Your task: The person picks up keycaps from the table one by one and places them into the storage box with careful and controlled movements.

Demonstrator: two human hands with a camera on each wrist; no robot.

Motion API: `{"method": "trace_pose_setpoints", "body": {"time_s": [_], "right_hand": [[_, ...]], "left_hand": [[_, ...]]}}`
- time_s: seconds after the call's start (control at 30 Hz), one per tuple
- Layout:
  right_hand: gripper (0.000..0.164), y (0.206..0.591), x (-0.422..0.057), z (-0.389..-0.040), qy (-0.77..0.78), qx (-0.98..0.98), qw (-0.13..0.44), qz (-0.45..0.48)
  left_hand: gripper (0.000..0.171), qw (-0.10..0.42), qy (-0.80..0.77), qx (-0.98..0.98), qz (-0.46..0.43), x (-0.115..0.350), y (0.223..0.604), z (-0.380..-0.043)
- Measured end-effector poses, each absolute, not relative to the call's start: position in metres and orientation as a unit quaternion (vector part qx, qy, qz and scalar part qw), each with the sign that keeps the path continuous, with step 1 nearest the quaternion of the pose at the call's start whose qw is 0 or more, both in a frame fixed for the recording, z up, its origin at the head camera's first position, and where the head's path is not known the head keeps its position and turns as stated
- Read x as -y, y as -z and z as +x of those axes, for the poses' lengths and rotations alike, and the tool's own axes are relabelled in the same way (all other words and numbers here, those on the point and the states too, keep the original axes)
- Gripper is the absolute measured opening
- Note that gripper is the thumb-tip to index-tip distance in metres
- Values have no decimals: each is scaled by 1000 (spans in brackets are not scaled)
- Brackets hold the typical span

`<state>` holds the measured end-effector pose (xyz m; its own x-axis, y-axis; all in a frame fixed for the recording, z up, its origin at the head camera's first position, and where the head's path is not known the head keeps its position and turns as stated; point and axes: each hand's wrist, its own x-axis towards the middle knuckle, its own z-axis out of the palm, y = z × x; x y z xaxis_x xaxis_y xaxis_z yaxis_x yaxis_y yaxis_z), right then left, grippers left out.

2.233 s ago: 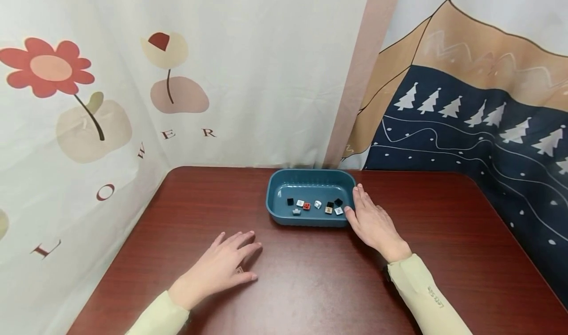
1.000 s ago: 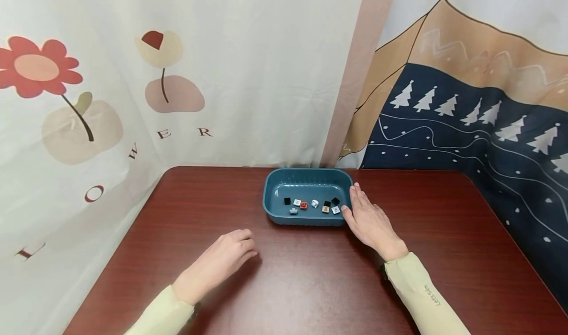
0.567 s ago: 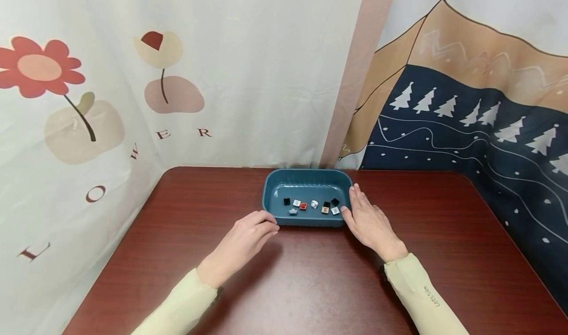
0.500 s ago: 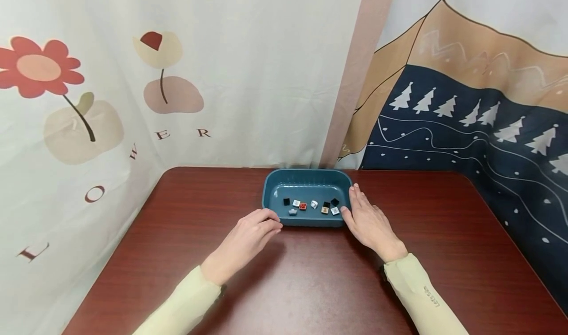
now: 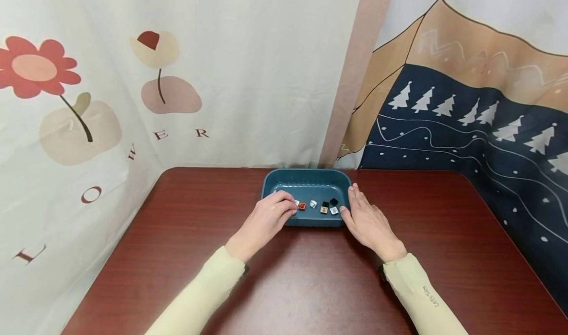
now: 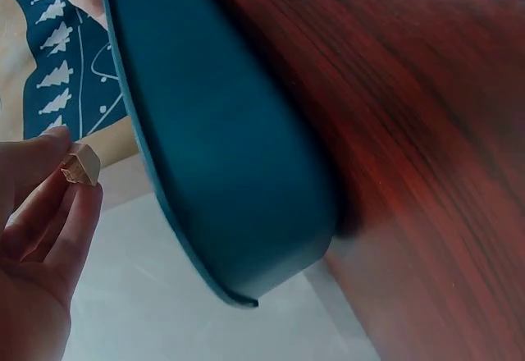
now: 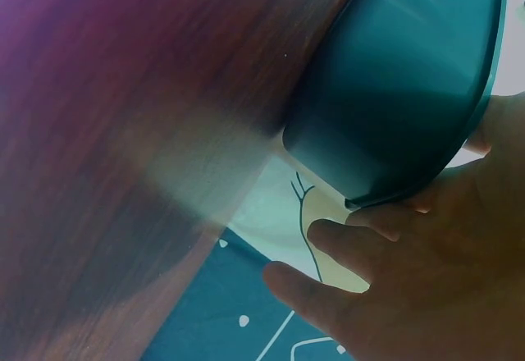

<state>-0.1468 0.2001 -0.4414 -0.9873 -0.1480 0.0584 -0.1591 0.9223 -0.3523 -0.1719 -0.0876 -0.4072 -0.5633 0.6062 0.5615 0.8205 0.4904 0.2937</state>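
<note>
My left hand [image 5: 266, 219] is over the left part of the blue tray [image 5: 306, 222]. In the left wrist view its thumb and fingertips pinch a small beige keycap [image 6: 84, 164], hollow side showing, above the tray's rim. The head view hides this keycap behind the fingers. My right hand [image 5: 370, 221] rests against the tray's right end, fingers straight along the outside and thumb at the near rim. Inside the tray lie several keycaps, among them a red keycap [image 5: 302, 206], a tan keycap [image 5: 324, 210] and a black keycap [image 5: 334, 202]. My left hand covers those at the left.
The tray stands at the far edge of a reddish-brown wooden table [image 5: 306, 285]. Right behind it hangs a white curtain [image 5: 248, 79] with flower prints, joined on the right by a navy cloth [image 5: 443, 143] with tree prints.
My left hand has closed on a keycap on the table, then moved forward and right over the tray's near rim. The right hand has stayed at the tray's right end.
</note>
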Motion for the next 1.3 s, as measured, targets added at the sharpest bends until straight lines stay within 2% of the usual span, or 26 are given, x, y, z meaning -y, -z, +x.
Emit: {"method": "trace_pose_setpoints", "body": {"time_s": [0.63,1.0,1.3], "right_hand": [[72,440,-199,-145,-180,980,20,81],[72,440,-198,-145,-183,980,20,81],[72,440,-198,-145,-182,980,14,78]], "left_hand": [[4,143,267,868,-393,63,419,-204],[11,59,243,904,-347,43,423,-222],[16,12,211,920,-330,31,428,-233]]}}
